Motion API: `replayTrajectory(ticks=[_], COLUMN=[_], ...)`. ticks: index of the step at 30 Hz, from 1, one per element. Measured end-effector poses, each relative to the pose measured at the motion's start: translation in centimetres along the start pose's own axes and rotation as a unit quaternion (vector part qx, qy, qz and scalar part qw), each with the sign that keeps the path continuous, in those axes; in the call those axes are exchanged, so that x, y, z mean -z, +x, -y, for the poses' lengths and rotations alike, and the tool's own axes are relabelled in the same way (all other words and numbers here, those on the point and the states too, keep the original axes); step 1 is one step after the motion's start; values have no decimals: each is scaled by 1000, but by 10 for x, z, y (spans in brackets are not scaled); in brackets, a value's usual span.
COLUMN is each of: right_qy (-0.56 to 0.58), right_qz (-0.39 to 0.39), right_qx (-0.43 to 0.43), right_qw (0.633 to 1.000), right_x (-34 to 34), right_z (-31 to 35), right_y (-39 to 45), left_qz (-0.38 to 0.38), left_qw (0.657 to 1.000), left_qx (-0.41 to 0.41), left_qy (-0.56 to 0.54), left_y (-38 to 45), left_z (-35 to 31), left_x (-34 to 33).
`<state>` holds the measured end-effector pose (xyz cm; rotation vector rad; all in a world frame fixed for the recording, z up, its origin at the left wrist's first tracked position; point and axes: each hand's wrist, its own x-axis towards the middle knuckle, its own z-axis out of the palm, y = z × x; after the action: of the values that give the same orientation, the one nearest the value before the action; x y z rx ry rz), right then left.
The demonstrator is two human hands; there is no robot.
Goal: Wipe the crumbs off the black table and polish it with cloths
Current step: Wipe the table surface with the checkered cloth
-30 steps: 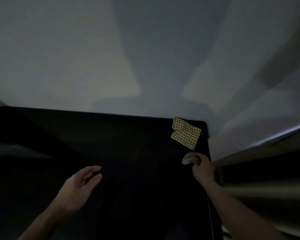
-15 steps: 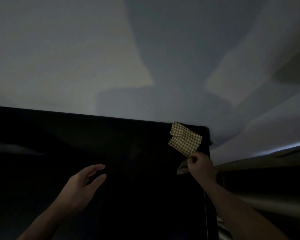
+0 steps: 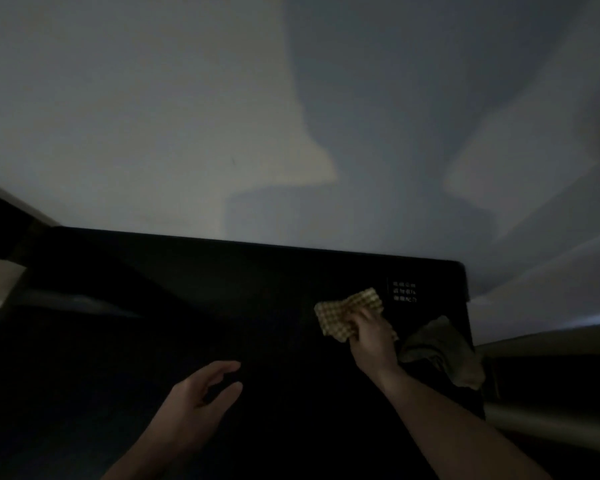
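The right hand (image 3: 371,336) grips the checked cloth (image 3: 343,313) on the black desk (image 3: 222,289), just left of the crumpled grey cloth (image 3: 440,351) at the desk's right edge. The left hand (image 3: 194,407) hovers with fingers spread, holding nothing, well left of the checked cloth. Wiping appears to be starting; next comes sweeping strokes across the desk. Small white writing (image 3: 405,292) beyond the checked cloth is illegible.

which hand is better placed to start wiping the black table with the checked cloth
Right. The right hand already grips the yellow checked cloth on the black table; the left hand hovers open, holding nothing.
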<state>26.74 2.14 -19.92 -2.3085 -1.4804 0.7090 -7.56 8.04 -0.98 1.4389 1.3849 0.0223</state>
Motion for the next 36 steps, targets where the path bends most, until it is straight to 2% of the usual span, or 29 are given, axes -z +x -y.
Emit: replayTrajectory(ticks=[5,10,15,18,23,29,36], right_qy=[107,187,265,286,316,341,336], right_qz=[27,1,-29,-35,-108,-94,-41], right_qx=[-48,-103,-148,-192,-230,-236,-222], right_qw=[993,977,952,938,914,905,915], right_x=[-14,-10,-10,-31,-90,-126,-147], right_z=[67,133,214,270,357,434,463], right_y=[-49,-94,-145,-169,-199,-199,-163], left_qz=[-10,-11,29,49,45,6,-23], left_qw=[1000,999,998,996,993,996,999], left_qx=[-8,-25,-61,-72,-97,-79,-43], left_qy=[5,-18,-13,-5,50,34,-6], left_y=[-27,-45,-45,-39,-36,-36,-29], left_z=[26,59,102,136,192,227,259], left_x=[32,75,134,177,259,335,365])
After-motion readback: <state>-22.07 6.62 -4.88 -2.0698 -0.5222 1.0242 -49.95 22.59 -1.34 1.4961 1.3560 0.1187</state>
